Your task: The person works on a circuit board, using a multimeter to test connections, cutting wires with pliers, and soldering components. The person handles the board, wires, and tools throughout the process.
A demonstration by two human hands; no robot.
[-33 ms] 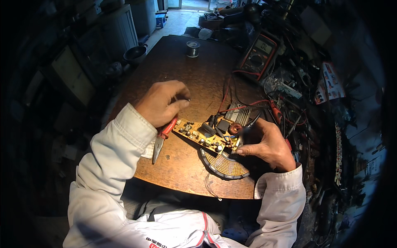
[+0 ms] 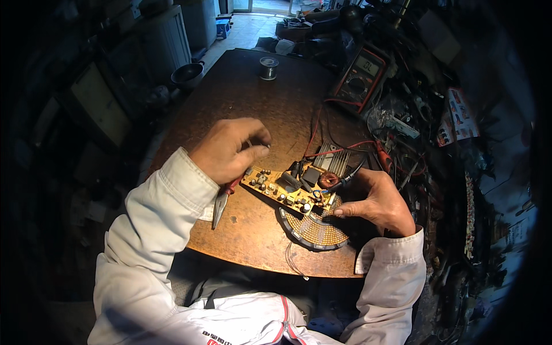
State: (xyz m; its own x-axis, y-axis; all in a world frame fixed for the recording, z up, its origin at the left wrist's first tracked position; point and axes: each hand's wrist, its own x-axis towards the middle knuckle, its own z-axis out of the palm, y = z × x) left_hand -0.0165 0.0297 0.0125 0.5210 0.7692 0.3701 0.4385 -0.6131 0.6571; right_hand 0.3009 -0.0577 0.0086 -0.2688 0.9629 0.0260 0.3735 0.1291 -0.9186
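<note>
Above the pliers with red handles [image 2: 221, 204], my left hand [image 2: 230, 148] has its fingers curled and thumb near forefinger; anything between the tips is unclear. My right hand [image 2: 376, 204] grips at the right end of the yellow circuit board [image 2: 270, 187], hidden fingers obscuring exactly what it holds. The board carries capacitors, a copper coil [image 2: 329, 180] and wires, and lies partly over a curved LED panel [image 2: 305, 230]. A finned metal heatsink [image 2: 330, 154] sits behind it. A black cable or probe [image 2: 352, 172] reaches the board near my right fingers.
A solder spool [image 2: 268, 69] stands at the back of the wooden table [image 2: 213, 98]. A multimeter [image 2: 359, 77] with red and black leads and a red probe [image 2: 383, 155] lie at the right, beside piled clutter [image 2: 425, 126]. A black pan [image 2: 187, 73] is beyond the left edge.
My left hand has shifted slightly right and down, covering more of the pliers' handles. My right hand and the LED panel have moved slightly right.
</note>
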